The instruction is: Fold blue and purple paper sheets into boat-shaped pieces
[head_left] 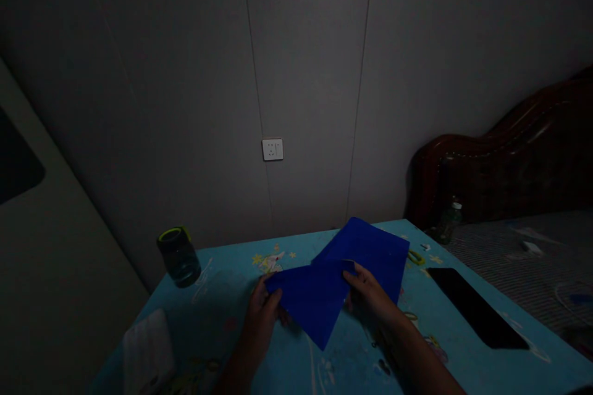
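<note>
Between my hands is a blue sheet of paper (312, 296), folded into a triangle with its point towards me. My left hand (265, 305) pinches its left corner, thumb on top. At the right corner my right hand (364, 287) grips the paper between thumb and fingers, and a small bit of the corner is turned up there. Behind it a second blue sheet (370, 253) lies on the table, partly covered by the held paper and my right hand. The room is dim, so fine creases cannot be made out.
The table (231, 265) has a light-blue patterned cover. A dark cup with a green rim (180, 259) and a white packet (148, 345) stand left. To the right are a flat black object (475, 305) and a yellow-green handle (416, 257). A bottle (449, 222) stands beyond, near the bed.
</note>
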The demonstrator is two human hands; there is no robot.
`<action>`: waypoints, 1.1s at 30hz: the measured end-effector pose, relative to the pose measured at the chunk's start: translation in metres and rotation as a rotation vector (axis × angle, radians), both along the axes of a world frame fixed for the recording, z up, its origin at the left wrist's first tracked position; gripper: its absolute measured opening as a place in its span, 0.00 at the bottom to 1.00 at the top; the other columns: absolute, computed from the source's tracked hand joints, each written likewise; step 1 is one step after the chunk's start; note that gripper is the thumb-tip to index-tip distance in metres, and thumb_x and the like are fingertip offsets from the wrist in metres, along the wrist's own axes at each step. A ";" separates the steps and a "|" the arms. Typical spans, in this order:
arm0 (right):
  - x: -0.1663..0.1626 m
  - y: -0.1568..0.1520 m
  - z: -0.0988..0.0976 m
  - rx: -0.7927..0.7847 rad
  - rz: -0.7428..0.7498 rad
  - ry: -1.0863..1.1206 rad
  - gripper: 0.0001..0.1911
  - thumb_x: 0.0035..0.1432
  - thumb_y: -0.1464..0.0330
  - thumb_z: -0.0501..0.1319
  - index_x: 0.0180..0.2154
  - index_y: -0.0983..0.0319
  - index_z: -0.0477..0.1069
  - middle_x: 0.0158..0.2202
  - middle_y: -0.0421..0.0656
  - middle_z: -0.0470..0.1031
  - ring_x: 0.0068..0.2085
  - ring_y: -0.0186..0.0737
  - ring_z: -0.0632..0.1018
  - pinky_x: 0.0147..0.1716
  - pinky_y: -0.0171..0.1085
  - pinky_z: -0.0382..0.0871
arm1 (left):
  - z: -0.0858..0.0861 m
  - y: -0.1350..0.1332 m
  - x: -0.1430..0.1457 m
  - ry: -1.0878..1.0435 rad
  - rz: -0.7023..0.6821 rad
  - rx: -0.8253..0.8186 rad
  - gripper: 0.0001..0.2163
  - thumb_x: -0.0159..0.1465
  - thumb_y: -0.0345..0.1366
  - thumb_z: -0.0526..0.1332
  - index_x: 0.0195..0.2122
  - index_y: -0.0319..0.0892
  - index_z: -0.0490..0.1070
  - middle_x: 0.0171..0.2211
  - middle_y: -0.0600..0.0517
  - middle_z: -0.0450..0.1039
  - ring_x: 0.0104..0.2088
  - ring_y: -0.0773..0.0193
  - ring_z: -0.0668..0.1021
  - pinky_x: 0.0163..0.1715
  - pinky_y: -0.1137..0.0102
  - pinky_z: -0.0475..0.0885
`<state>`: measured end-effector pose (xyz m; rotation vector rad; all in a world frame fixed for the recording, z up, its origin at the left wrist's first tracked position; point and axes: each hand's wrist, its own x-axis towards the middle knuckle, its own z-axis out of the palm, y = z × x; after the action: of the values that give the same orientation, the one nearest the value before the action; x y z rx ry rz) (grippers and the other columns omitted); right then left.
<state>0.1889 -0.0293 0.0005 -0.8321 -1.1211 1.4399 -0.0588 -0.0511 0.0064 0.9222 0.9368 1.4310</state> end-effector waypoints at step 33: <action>-0.005 0.002 0.001 0.188 -0.248 -0.401 0.28 0.61 0.47 0.57 0.23 0.62 0.73 0.21 0.41 0.72 0.25 0.38 0.71 0.28 0.34 0.61 | -0.008 0.001 -0.002 0.310 0.182 0.112 0.24 0.62 0.58 0.54 0.34 0.39 0.71 0.14 0.55 0.72 0.12 0.68 0.72 0.14 0.74 0.66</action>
<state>0.1835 -0.0269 0.0017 -1.1113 -1.3726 0.9693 -0.0609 -0.0502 -0.0014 1.1907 1.2042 1.5328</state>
